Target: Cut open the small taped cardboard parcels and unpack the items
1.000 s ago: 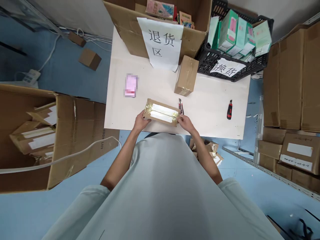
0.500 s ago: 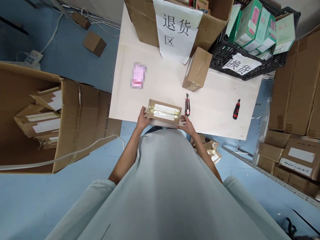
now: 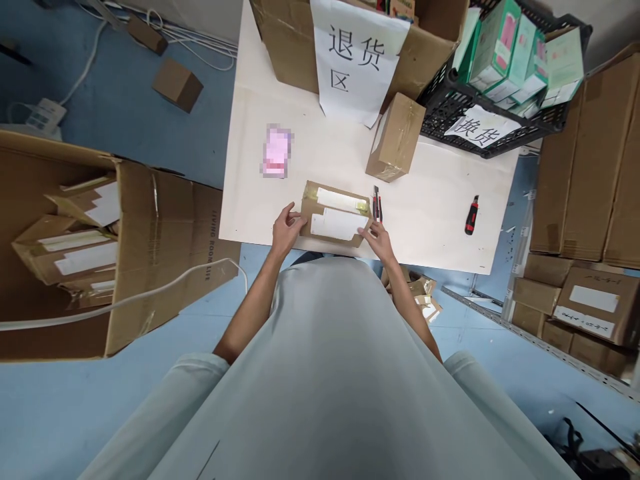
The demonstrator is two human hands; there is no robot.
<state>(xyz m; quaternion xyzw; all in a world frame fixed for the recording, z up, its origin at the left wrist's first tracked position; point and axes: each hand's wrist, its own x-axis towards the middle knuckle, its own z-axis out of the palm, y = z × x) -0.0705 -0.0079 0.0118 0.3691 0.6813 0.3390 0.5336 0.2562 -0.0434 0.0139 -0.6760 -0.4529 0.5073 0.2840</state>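
Observation:
A small taped cardboard box (image 3: 307, 203) is at the table's near edge, in front of my body. Two of its faces show, each bearing a white label. My left hand (image 3: 287, 230) grips its left end, thumb and fingertips against the cardboard. At the right end, my right hand (image 3: 379, 241) holds the lower corner between thumb and fingers. Just beyond that corner lies a red and black utility knife (image 3: 377, 205), close to the box. Whether the box's underside rests on the table I cannot tell.
On the white table (image 3: 430, 220) stand another cardboard box (image 3: 396, 139), a large carton (image 3: 287, 57) with a paper sign, and a black crate (image 3: 437, 110) of green boxes. A second utility knife (image 3: 471, 215) lies right; a blurred pink item (image 3: 277, 152) left. An open carton (image 3: 165, 233) holds parcels.
The small box has turned in my hands, so a second labelled face now shows. It has shifted slightly right, and both hands have moved with it.

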